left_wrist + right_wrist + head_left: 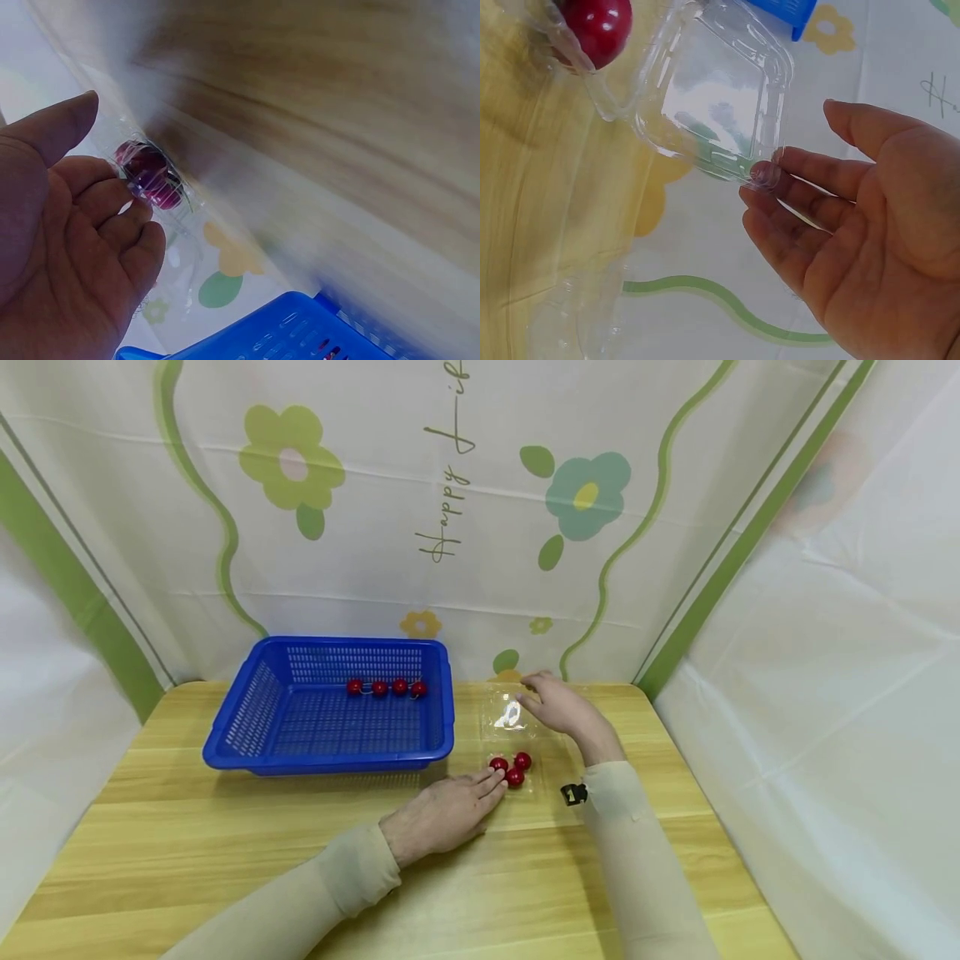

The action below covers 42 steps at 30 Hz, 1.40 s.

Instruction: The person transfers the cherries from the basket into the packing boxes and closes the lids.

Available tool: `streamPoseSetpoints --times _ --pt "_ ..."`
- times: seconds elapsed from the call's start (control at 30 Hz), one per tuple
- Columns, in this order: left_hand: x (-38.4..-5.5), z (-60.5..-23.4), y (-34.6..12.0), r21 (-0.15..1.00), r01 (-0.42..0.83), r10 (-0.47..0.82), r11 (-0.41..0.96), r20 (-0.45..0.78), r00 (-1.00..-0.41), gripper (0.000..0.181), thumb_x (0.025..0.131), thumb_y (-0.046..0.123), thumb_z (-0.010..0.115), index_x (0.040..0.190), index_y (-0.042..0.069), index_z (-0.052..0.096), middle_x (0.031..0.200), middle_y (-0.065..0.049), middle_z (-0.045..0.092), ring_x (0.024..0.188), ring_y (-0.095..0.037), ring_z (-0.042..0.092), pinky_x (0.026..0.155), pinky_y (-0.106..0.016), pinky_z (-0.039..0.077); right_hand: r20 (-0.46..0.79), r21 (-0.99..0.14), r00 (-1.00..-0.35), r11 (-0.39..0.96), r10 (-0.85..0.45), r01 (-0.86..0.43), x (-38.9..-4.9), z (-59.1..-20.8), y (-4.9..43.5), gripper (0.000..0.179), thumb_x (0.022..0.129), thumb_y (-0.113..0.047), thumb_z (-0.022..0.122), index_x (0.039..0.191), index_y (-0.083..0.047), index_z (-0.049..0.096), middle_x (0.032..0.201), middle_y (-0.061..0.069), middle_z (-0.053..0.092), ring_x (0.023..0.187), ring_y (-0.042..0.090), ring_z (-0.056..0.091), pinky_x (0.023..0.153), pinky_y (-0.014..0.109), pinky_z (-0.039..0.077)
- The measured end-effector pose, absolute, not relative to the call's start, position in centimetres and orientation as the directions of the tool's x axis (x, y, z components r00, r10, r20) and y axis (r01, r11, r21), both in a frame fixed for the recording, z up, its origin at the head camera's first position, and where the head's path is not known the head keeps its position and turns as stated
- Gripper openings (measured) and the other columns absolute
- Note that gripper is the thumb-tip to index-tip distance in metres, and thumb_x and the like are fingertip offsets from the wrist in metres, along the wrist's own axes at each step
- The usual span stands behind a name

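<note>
A clear plastic clamshell box (649, 97) lies on the table with its lid (498, 702) raised toward the back curtain. Several red cherries (522, 761) sit in its near half. My left hand (448, 814) reaches in from the left, its fingertips at the cherries and the box's near edge; its fingers look extended, with a slight bend. In the left wrist view the cherries (154, 176) show through the plastic, just past the fingertips. My right hand (564, 706) is at the lid, its fingers fairly straight and touching the lid's edge in the right wrist view.
Left of the box stands a blue plastic basket (330, 764) with several more cherries (380, 688) along its back. More clear plastic (570, 322) lies right of the box. A patterned curtain (360, 568) rises behind the wooden table (225, 852).
</note>
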<state>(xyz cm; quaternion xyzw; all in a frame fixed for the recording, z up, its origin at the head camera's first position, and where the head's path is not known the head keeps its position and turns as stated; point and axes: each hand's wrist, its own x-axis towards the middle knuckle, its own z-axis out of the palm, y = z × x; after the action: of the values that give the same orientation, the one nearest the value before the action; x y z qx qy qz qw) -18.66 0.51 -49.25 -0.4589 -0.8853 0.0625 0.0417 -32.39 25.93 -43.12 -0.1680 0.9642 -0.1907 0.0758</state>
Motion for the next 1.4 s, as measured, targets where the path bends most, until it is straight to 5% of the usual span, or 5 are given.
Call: streamPoseSetpoints --times 0.7,1.13,1.4 --pt "-18.6 -49.2 0.6 -0.131 0.803 0.812 0.581 0.038 -0.582 0.064 0.115 0.039 0.076 0.168 0.007 0.063 0.175 -0.008 0.065 0.163 -0.022 0.063 0.131 -0.036 0.058 -0.053 -0.398 -0.91 0.844 -0.411 -0.358 -29.1 -41.6 25.8 0.046 0.127 -0.036 0.051 0.145 0.0 0.076 0.143 0.019 0.079 0.131 0.038 0.078 0.115 0.06 0.065" --pt "-18.7 -49.3 0.5 -0.168 0.798 0.814 0.579 0.05 -0.579 0.065 0.114 0.042 0.078 0.168 0.008 0.064 0.176 -0.007 0.064 0.162 -0.021 0.064 0.129 -0.034 0.059 -0.153 -0.412 -0.896 0.851 -0.416 -0.325 -27.4 -42.0 25.5 0.067 0.129 -0.049 0.034 0.158 -0.002 0.072 0.163 0.021 0.072 0.158 0.045 0.066 0.137 0.064 0.05" --pt "-18.7 -49.2 0.5 -0.197 0.793 0.813 0.577 0.043 -0.581 0.068 0.114 0.045 0.077 0.169 0.009 0.063 0.176 -0.006 0.064 0.163 -0.02 0.063 0.132 -0.033 0.056 -0.181 -0.398 -0.887 0.856 -0.425 -0.329 -26.8 -43.0 25.2 0.069 0.129 -0.05 0.032 0.163 -0.001 0.067 0.168 0.02 0.068 0.161 0.044 0.063 0.139 0.062 0.048"
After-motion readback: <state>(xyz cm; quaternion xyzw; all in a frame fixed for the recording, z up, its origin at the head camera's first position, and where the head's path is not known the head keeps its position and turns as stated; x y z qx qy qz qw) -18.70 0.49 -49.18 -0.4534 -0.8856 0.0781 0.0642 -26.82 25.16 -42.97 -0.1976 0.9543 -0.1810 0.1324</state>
